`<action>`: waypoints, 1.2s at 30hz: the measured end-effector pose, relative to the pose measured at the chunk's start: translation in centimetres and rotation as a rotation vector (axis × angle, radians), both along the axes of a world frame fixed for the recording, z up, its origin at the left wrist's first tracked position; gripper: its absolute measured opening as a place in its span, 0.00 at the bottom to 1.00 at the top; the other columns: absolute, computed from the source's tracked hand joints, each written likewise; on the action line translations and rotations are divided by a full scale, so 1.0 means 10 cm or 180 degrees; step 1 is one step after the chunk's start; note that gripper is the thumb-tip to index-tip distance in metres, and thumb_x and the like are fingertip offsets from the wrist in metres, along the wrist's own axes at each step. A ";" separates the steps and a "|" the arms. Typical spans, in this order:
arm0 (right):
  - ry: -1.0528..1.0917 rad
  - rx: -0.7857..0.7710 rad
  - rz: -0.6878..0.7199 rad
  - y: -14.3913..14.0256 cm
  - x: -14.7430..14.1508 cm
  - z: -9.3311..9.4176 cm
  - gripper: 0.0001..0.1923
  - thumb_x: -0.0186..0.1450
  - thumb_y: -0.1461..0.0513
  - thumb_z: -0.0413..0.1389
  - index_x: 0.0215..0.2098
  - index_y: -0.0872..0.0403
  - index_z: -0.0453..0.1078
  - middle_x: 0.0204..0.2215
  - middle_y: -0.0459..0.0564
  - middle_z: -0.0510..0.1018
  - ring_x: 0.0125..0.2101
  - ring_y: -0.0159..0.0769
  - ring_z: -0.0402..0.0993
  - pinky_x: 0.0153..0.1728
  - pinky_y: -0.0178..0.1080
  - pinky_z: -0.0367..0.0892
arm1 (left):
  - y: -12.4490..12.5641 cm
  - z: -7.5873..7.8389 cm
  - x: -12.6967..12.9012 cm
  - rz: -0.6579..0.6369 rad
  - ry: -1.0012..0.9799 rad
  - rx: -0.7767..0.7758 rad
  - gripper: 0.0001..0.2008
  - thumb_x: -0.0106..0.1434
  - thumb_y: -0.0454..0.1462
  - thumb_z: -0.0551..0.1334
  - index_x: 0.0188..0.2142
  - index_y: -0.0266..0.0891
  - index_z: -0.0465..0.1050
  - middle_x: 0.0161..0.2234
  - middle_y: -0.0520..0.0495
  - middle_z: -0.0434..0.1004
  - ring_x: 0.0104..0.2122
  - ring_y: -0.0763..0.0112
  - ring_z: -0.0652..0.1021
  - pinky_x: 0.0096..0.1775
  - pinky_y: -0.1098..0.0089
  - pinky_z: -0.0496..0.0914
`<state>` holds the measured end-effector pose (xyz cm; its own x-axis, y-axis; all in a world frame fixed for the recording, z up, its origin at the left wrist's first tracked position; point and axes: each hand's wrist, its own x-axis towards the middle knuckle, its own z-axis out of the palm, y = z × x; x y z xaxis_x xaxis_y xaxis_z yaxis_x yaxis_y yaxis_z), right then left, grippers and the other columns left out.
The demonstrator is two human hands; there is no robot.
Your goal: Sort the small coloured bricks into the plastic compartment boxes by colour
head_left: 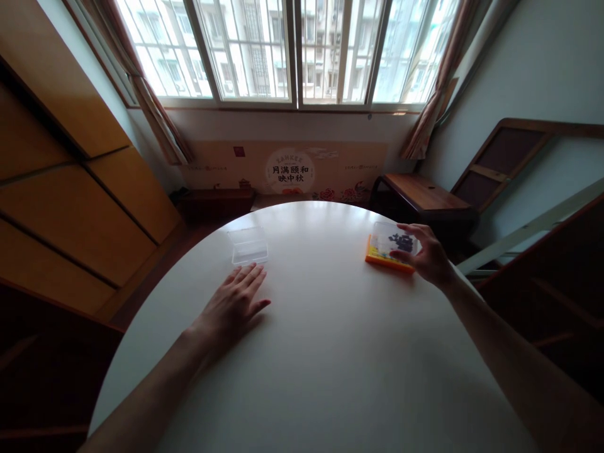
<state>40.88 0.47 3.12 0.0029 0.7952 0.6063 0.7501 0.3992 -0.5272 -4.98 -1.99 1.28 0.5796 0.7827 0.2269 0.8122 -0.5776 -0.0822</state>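
Nearest to us, our left hand point(233, 305) lies flat and open on the round white table point(330, 352), fingers spread, holding nothing. Just beyond its fingertips sits an empty clear plastic box point(248, 245). Well apart, near the table's right edge, our right hand point(425, 255) has closed its grip on a clear box point(392, 242) with an orange base, with small dark pieces showing inside.

Lid point(248, 245) left on table point(330, 352), box point(391, 246) right.
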 end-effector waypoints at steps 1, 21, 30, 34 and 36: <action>0.0099 0.0049 0.0115 -0.05 -0.13 0.00 0.35 0.53 0.45 0.64 0.55 0.51 0.68 0.48 0.56 0.67 0.48 0.49 0.69 0.52 0.53 0.67 | -0.02 0.02 0.07 -0.0066 -0.0180 0.0084 0.35 0.65 0.56 0.49 0.62 0.34 0.60 0.62 0.35 0.61 0.62 0.51 0.62 0.61 0.51 0.56; -0.0150 -0.1240 0.1145 -0.28 -1.39 -0.47 0.42 0.48 0.58 0.69 0.59 0.53 0.61 0.54 0.57 0.71 0.54 0.50 0.66 0.55 0.51 0.58 | -0.02 -0.22 1.05 -0.0744 -0.1527 -0.0733 0.23 0.65 0.45 0.57 0.56 0.36 0.67 0.57 0.33 0.68 0.57 0.47 0.68 0.57 0.47 0.62; -0.0050 -0.1406 0.0944 -0.35 -1.44 -0.40 0.41 0.48 0.59 0.69 0.58 0.51 0.61 0.50 0.55 0.73 0.51 0.49 0.67 0.52 0.51 0.59 | -0.02 -0.18 1.09 -0.0714 -0.1833 -0.0741 0.20 0.67 0.45 0.54 0.53 0.37 0.69 0.52 0.35 0.72 0.53 0.51 0.71 0.55 0.48 0.66; 0.0019 -0.1422 0.0915 -0.37 -1.45 -0.39 0.42 0.48 0.59 0.68 0.59 0.51 0.60 0.51 0.55 0.73 0.50 0.48 0.67 0.53 0.51 0.58 | -0.03 -0.11 1.12 -0.0468 -0.2055 -0.0706 0.18 0.66 0.45 0.55 0.50 0.39 0.72 0.48 0.38 0.76 0.49 0.54 0.74 0.52 0.53 0.68; 0.0021 -0.1448 0.0905 -0.37 -1.45 -0.39 0.45 0.47 0.59 0.69 0.60 0.52 0.59 0.51 0.56 0.73 0.50 0.49 0.67 0.53 0.51 0.58 | -0.04 -0.09 1.12 -0.0199 -0.2350 -0.0843 0.18 0.64 0.47 0.58 0.47 0.40 0.74 0.48 0.39 0.77 0.49 0.54 0.75 0.52 0.55 0.68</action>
<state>26.37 -3.22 -0.83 -0.2484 0.9476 0.2008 0.6416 0.3163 -0.6988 6.23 -2.42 0.38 0.3963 0.8354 0.3809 0.5684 -0.5491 0.6127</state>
